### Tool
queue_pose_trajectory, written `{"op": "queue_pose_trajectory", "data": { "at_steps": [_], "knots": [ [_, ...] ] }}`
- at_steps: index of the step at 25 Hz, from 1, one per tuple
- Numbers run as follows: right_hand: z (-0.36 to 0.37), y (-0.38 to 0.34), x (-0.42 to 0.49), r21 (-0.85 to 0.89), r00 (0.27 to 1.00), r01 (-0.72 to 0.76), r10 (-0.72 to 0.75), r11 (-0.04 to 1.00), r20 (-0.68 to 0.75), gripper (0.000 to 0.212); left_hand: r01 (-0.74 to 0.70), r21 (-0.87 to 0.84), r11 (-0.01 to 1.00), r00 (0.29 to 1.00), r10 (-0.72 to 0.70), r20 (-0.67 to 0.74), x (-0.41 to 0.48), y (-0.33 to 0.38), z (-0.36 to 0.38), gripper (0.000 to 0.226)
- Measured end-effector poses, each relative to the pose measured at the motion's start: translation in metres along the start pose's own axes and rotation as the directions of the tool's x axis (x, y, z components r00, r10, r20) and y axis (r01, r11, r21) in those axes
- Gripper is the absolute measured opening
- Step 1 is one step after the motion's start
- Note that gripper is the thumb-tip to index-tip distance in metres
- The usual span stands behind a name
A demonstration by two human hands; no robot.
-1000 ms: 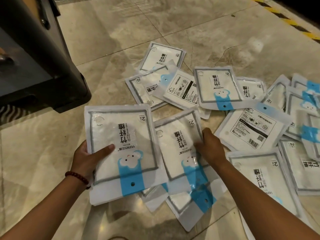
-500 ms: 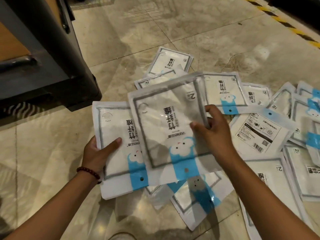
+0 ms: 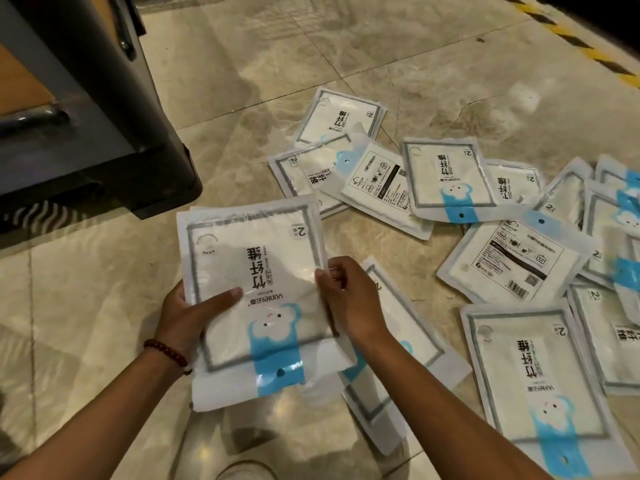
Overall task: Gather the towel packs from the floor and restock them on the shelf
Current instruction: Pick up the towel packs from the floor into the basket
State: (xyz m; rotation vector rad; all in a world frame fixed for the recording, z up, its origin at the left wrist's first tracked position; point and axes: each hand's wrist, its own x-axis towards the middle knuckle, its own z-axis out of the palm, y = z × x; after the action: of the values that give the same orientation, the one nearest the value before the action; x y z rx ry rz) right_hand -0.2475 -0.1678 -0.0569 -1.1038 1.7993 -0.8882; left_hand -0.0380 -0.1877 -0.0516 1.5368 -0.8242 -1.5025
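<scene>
1. Above a marbled floor (image 3: 277, 64), near the dark foot of a shelf unit (image 3: 104, 140), a person is holding a stack of towel packs (image 3: 249, 258) face up, its blue strip pointing toward the camera.
2. The left hand (image 3: 188, 317) is gripping the stack's left edge, thumb lying across the front and fingers hidden behind. The right hand (image 3: 349, 299) is pinching the right edge with curled fingers.
3. Bare floor is lying open left of the stack and beyond the pile, toward a yellow-and-black stripe (image 3: 581, 46).
4. Loose packs (image 3: 446, 178) are lying overlapped to the right, some face down. One pack (image 3: 408, 327) is lying partly under the right forearm.
5. The frame is cutting off the rightmost packs, and the number in the stack cannot be told.
</scene>
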Motion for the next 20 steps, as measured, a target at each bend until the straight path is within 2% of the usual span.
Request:
{"op": "queue_pose_trajectory", "data": {
  "at_steps": [1, 3, 5, 7, 9, 13, 15, 18, 20],
  "knots": [
    [-0.003, 0.011, 0.006, -0.049, 0.999, -0.013, 0.011, 0.999, -0.039, 0.021, -0.005, 0.008, 1.000, 0.999, 0.006, -0.041, 0.002, -0.001, -0.007, 0.053],
    [-0.010, 0.036, 0.016, -0.337, 0.997, -0.074, 0.064, 0.939, -0.039, 0.038, -0.012, 0.020, 1.000, 0.993, 0.015, -0.115, 0.006, -0.003, -0.020, 0.039],
    [-0.012, 0.053, 0.022, -0.649, 0.990, -0.080, 0.134, 0.756, 0.034, 0.058, -0.013, 0.020, 1.000, 0.989, 0.016, -0.149, 0.007, -0.006, -0.031, 0.039],
    [-0.006, 0.060, 0.025, -0.768, 0.989, -0.018, 0.122, 0.640, 0.079, 0.067, -0.018, 0.027, 0.999, 0.986, 0.022, -0.165, 0.004, -0.008, -0.038, 0.036],
    [0.002, 0.062, 0.027, -0.775, 0.989, 0.009, 0.109, 0.632, 0.100, 0.069, -0.021, 0.035, 0.999, 0.983, 0.027, -0.183, 0.003, -0.009, -0.043, 0.034],
    [0.011, 0.058, 0.030, -0.701, 0.978, -0.079, 0.191, 0.709, 0.083, 0.068, -0.019, 0.028, 0.999, 0.981, 0.024, -0.191, 0.000, -0.010, -0.049, 0.041],
    [0.012, 0.058, 0.029, -0.687, 0.977, -0.068, 0.189, 0.723, 0.103, 0.057, -0.026, 0.026, 0.999, 0.980, 0.031, -0.197, -0.001, -0.008, -0.049, 0.039],
    [0.010, 0.059, 0.020, -0.621, 0.989, -0.007, 0.096, 0.784, 0.110, 0.022, -0.041, 0.020, 0.999, 0.978, 0.044, -0.204, -0.003, -0.005, -0.047, 0.040],
    [0.005, 0.056, 0.010, -0.569, 0.994, 0.030, 0.035, 0.822, 0.103, 0.022, -0.053, 0.006, 0.999, 0.976, 0.053, -0.212, -0.007, -0.004, -0.045, 0.044]
  ]
}}
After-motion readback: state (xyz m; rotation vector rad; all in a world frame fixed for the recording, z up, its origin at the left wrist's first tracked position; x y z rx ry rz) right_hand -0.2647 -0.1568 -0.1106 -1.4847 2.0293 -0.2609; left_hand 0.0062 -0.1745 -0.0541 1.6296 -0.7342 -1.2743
